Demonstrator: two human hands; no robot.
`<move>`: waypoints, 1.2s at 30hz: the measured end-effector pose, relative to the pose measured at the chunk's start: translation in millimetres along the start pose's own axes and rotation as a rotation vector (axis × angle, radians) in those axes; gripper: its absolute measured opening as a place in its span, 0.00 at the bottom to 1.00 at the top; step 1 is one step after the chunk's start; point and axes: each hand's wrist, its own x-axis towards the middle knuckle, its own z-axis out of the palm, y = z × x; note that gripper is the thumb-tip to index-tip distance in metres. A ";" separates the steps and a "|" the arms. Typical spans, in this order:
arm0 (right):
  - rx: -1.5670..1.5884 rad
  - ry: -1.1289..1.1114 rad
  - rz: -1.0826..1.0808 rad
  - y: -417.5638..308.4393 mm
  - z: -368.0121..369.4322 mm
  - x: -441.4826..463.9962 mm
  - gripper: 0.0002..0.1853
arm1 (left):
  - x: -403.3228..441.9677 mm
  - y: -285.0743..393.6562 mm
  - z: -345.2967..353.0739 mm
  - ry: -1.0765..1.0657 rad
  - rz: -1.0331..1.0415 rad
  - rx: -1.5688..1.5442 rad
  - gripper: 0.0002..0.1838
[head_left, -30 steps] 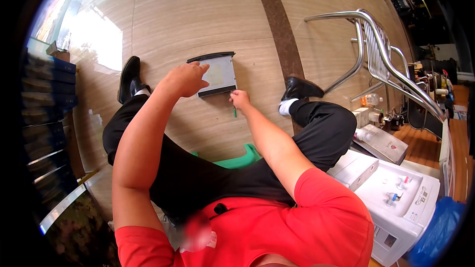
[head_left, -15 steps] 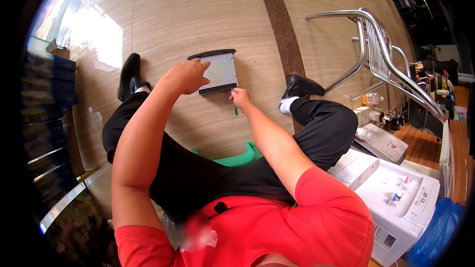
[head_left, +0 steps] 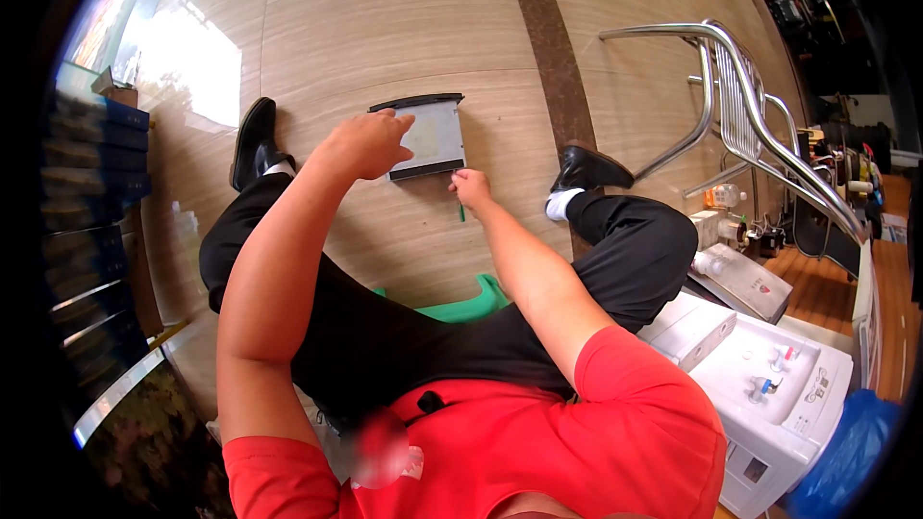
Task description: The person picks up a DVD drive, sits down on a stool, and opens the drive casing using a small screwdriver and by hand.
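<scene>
On the far left stand dark blue boxes (head_left: 125, 146). The left hand (head_left: 368, 145) reaches over the flat metal box (head_left: 435, 133), fingers spread and not closed; whether it presses cannot be told. That box lies on the floor (head_left: 336, 48) between the shoes. To its right, the right hand (head_left: 469, 186) pinches a small green-handled tool (head_left: 461, 214) by the box's near right corner; tip contact is too small to tell. Since a second ago the whole view has drifted slightly, but hands and box keep about the same arrangement, suggesting work continues at that corner. Farther right stands a metal chair (head_left: 736, 106).
</scene>
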 end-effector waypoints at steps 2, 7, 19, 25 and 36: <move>-0.003 0.016 0.010 -3.6 -2.1 -1.2 0.08 | 0.1 0.8 -0.4 -0.001 -0.002 -0.002 0.33; -0.064 0.014 0.019 -6.7 -4.3 0.5 0.06 | 0.0 1.9 -1.3 -0.010 -0.007 0.004 0.33; 0.111 -0.078 0.097 -9.5 -1.8 -1.9 0.07 | -1.0 6.2 -6.4 -0.049 -0.024 0.010 0.33; 0.039 -0.040 0.045 -4.7 -1.0 2.2 0.06 | -2.6 7.6 -7.6 -0.055 -0.026 0.011 0.33; 0.072 -0.025 0.130 -22.6 -5.5 -6.2 0.07 | 4.9 -3.4 10.0 0.066 0.023 0.048 0.29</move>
